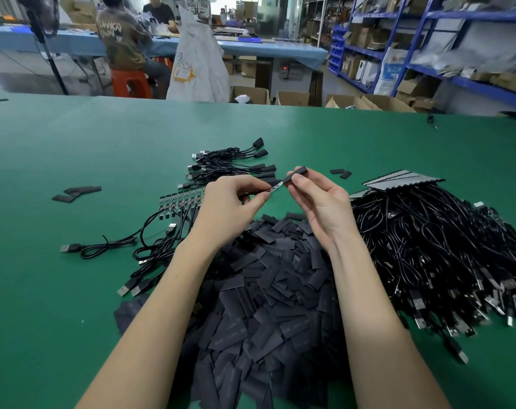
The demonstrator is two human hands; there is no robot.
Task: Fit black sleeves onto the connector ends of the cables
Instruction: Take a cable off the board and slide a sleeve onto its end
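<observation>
Two hands work above a green bench (73,149). The left hand (230,202) pinches the connector end (276,188) of one cable between thumb and forefinger, its small circuit board showing. The right hand (318,199) pinches one black sleeve (295,174) by its fingertips, the sleeve's open mouth touching the tip of the board, with most of the board outside it.

Under the forearms lies a large heap of loose sleeves (268,290), too many to count. To the right sits a dense pile of cables (442,249), also uncountable, with USB plugs sticking out along its near edge. Behind the hands lies a bundle of finished cables (236,163), about seven sleeved ends pointing right. Left of the left hand is a row of bare boards (181,200), roughly ten side by side, their leads trailing toward the viewer and ending in USB plugs (69,248), five or so visible.

Stray sleeves lie apart: about three in a cluster at the far left (76,193) and two beyond the right hand (341,173).

Past the bench edge stand four open cartons (251,94); the leftmost holds something pale, and the contents of the others cannot be made out. Blue shelving (428,39) at the right carries boxes and bags. Two people sit at a far blue table (265,47).
</observation>
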